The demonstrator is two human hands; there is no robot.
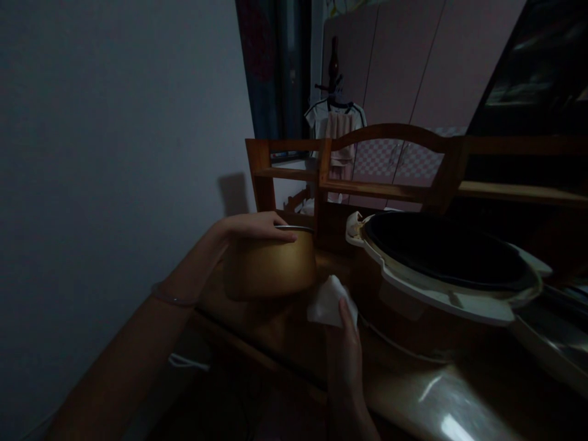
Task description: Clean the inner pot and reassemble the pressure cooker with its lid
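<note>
My left hand (pixel 257 228) is closed over the rim of a gold-coloured pot (pixel 273 269), its fingers bent over the edge. The pot's smooth outer wall faces me; its inside is hidden. Whether its base touches the wooden desk (pixel 285 334) cannot be made out in the dim light. To the right of the pot and lower, my right hand (pixel 344 334) grips a crumpled white tissue (pixel 331 301), thumb pressed on top. The tissue is close to the pot's side, with a small gap between them.
A large cooker (pixel 413 324) with a white rim and dark open inside stands at the right. Wooden shelving (pixel 376 190) rises along the back of the desk. A plain wall (pixel 138 122) bounds the left. Clothes (pixel 339 122) hang on a stand behind, before pink cupboards (pixel 404 67).
</note>
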